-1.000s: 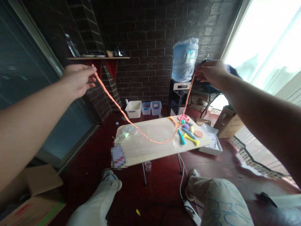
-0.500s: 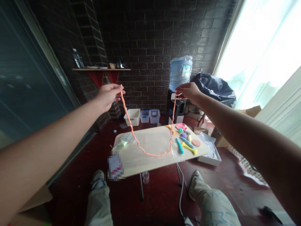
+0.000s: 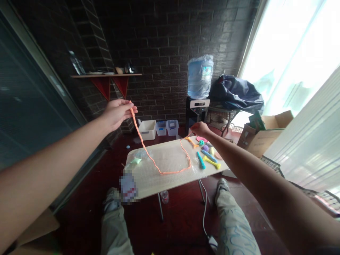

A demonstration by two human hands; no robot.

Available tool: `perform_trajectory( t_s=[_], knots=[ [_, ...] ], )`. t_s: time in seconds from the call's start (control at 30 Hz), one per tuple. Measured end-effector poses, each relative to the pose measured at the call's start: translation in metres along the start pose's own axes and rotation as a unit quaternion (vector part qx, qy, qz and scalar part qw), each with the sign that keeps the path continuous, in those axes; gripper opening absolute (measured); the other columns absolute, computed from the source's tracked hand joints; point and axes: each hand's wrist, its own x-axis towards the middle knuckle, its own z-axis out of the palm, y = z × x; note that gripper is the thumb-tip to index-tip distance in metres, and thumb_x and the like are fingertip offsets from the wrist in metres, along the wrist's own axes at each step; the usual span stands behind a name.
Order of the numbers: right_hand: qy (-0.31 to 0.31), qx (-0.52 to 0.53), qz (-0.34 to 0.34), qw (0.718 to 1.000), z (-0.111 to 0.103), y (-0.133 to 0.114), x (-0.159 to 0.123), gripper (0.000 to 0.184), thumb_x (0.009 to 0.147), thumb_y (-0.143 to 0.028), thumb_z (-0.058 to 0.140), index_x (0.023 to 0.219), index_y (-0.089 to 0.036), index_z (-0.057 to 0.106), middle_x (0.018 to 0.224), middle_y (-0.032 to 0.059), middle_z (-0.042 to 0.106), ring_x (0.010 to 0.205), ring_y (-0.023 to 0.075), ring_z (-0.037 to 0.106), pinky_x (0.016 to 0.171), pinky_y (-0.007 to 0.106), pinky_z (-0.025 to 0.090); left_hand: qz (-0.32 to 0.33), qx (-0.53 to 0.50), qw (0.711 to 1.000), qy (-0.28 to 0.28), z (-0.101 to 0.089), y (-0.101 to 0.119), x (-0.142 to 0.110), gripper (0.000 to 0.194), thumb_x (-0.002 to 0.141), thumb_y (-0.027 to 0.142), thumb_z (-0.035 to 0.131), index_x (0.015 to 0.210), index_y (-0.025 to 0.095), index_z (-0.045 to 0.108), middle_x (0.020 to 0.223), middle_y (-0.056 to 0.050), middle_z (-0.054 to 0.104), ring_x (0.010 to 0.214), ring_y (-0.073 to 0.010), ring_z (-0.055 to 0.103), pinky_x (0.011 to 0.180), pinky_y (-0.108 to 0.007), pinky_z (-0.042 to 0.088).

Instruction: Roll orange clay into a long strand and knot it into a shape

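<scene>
My left hand point(image 3: 117, 114) is raised above the left side of a small pale table point(image 3: 150, 184), pinching one end of a long, thin orange clay rope point(image 3: 145, 150). From there the rope slants down, and its middle appears to lie on the tabletop near the front. Its other end is pinched in my right hand point(image 3: 200, 129), low over the table's far right edge. Close to that hand are an orange bone-shaped piece point(image 3: 191, 142), a teal ball point(image 3: 201, 142), a purple lump point(image 3: 204, 148), a teal stick point(image 3: 201, 160), a blue stick point(image 3: 209, 156) and a yellow bone-shaped piece point(image 3: 211, 162).
Clear plastic and a pale green piece point(image 3: 136, 160) lie at the table's left. Behind stand a white bin point(image 3: 147, 131), two clear bins and a water dispenser point(image 3: 196, 109). A cardboard box point(image 3: 261, 138) is at the right; a white cable point(image 3: 204, 212) runs across the floor.
Both hands have come down and closer together, the right one lowest, near the tabletop. The clay rope, which hung in a wide curve, now seems to rest partly on the table.
</scene>
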Motion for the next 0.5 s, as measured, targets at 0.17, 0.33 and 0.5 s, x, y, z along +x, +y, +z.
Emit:
perform_trajectory(
  t_s=[0.17, 0.33, 0.5],
  knots=[
    [-0.034, -0.062, 0.024, 0.997, 0.047, 0.057, -0.02, 0.033, 0.102, -0.035, 0.065, 0.13, -0.018, 0.064, 0.133, 0.0103, 0.065, 0.112, 0.0261, 0.068, 0.094, 0.045, 0.06, -0.021, -0.001, 0.999, -0.029, 0.012, -0.02, -0.01, 0.009, 0.088, 0.014, 0.073, 0.089, 0.016, 0.065, 0.079, -0.006, 0.073, 0.073, -0.0177, 0.074, 0.077, -0.035, 0.061],
    [-0.056, -0.1, 0.041, 0.993, 0.086, 0.103, -0.049, 0.035, 0.101, -0.034, 0.066, 0.132, -0.017, 0.063, 0.133, 0.011, 0.064, 0.112, 0.0259, 0.068, 0.093, 0.046, 0.06, -0.062, -0.001, 0.996, -0.069, 0.037, -0.039, -0.031, 0.011, 0.088, 0.019, 0.075, 0.09, 0.016, 0.065, 0.081, -0.007, 0.074, 0.07, -0.0177, 0.073, 0.073, -0.033, 0.06],
    [-0.071, -0.111, 0.045, 0.99, 0.099, 0.123, -0.069, 0.034, 0.101, -0.035, 0.066, 0.131, -0.018, 0.063, 0.133, 0.0108, 0.064, 0.112, 0.026, 0.068, 0.093, 0.045, 0.06, -0.091, 0.009, 0.991, -0.093, 0.054, -0.049, -0.049, 0.007, 0.09, 0.021, 0.073, 0.09, 0.016, 0.067, 0.083, -0.007, 0.074, 0.067, -0.0157, 0.07, 0.069, -0.032, 0.059]
  ],
)
